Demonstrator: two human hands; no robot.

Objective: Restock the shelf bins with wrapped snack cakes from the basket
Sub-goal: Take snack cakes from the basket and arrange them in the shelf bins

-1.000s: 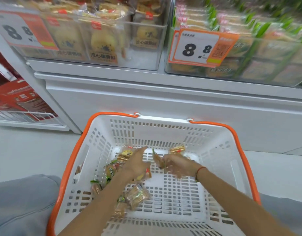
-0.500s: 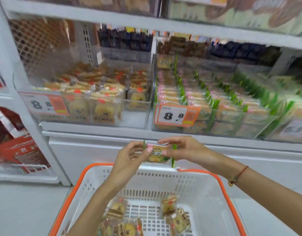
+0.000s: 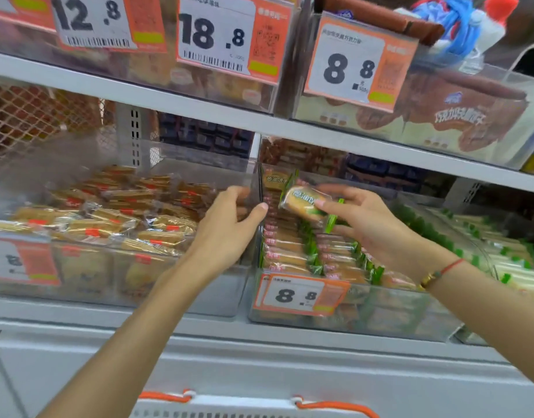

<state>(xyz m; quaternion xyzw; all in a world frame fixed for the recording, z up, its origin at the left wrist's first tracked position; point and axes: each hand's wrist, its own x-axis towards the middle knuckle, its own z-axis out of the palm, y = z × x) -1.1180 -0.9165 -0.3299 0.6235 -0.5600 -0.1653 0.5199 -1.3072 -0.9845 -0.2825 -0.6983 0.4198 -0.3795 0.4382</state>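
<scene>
My right hand (image 3: 362,218) holds a wrapped snack cake (image 3: 302,202) with green wrapper ends above the middle clear bin (image 3: 293,319), which is packed with rows of the same green-edged cakes (image 3: 290,254). My left hand (image 3: 229,224) reaches beside it with fingers spread, empty, its fingertips at the clear divider wall between the two bins. The left bin (image 3: 217,300) holds gold-wrapped cakes (image 3: 115,218) with red labels. Only the white basket's rim and orange handles (image 3: 335,405) show at the bottom edge.
A white shelf (image 3: 320,132) runs just above the bins, carrying more bins with orange price tags (image 3: 226,34). A further bin of green-and-white packs (image 3: 501,260) stands at the right. A white cabinet front (image 3: 259,366) lies below the bins.
Both hands rose from the basket to the shelf with the cake. My left hand has let go of it; only the right holds it now, over the middle bin.
</scene>
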